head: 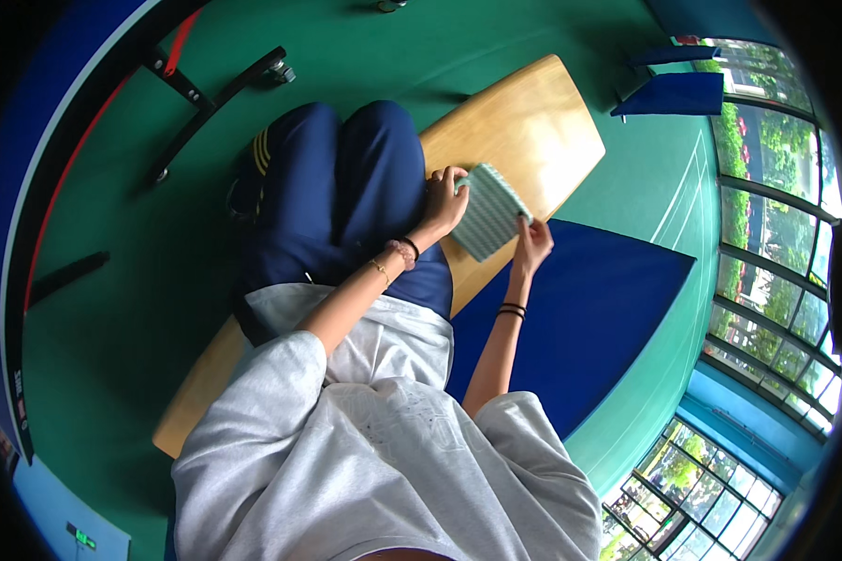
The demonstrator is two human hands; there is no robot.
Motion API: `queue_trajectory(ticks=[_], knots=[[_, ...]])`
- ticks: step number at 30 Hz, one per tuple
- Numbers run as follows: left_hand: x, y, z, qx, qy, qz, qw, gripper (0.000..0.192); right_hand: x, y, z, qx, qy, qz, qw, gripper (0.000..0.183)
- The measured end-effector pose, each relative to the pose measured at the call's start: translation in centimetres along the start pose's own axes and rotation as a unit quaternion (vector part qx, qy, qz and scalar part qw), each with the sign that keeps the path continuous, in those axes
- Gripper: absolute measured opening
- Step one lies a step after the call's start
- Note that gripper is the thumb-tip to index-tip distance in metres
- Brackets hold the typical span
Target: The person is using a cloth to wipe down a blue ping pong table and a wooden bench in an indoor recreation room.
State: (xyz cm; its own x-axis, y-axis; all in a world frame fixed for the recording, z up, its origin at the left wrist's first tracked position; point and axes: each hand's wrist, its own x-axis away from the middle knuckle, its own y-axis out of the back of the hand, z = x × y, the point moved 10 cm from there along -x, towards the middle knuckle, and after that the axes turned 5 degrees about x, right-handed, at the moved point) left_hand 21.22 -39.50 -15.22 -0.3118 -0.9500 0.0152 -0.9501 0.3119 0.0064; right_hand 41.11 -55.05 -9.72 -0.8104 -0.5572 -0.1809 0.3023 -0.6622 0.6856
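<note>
A flat square piece (pixel 490 210) with a green and pale wavy pattern lies over the wooden bench (pixel 512 119), to the right of my knees. It may be folded cloth or a thin book; blur leaves this unsettled. My left hand (pixel 448 200) pinches its left corner, fingers curled over the edge. At the opposite corner, my right hand (pixel 535 242) grips the edge between thumb and fingers. Whether the piece touches the bench or hovers just above it, I cannot tell.
I sit on the bench in dark blue trousers (pixel 379 168). A blue panel (pixel 568 301) stands close along the bench's right side. On the left is a blue table-tennis table (pixel 49 112) with a wheeled black leg (pixel 214 109). Blue barrier panels (pixel 673 95) stand near the windows (pixel 772 140).
</note>
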Motion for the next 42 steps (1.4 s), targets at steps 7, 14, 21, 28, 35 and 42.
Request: queue_trajectory(ticks=[7,14,21,28,35,42], knots=[[-0.5,-0.4,5.1,0.064,0.133,-0.013,0.989,0.021,0.5,5.2,19.5,0.077,0.205,-0.035,0.975,0.013],[-0.8,-0.3,7.1,0.105,0.158,-0.025,0.982,0.02,-2.5,3.7,17.1,0.001,0.163,-0.023,0.986,0.02],[-0.9,-0.3,5.5,0.14,0.142,-0.02,0.98,0.019,-3.0,4.6,18.2,0.031,0.143,0.019,0.989,0.015],[-0.8,-0.1,4.8,0.154,0.141,-0.028,0.978,0.02,-1.8,7.4,23.8,0.219,0.219,-0.024,0.95,0.015],[-0.6,-0.8,4.0,0.213,0.174,0.02,0.961,0.019,-6.7,7.7,18.8,0.262,0.187,-0.017,0.947,0.017],[0.2,-0.9,3.5,0.221,0.197,0.034,0.955,0.022,-5.0,7.5,17.3,0.237,0.153,-0.031,0.959,0.016]])
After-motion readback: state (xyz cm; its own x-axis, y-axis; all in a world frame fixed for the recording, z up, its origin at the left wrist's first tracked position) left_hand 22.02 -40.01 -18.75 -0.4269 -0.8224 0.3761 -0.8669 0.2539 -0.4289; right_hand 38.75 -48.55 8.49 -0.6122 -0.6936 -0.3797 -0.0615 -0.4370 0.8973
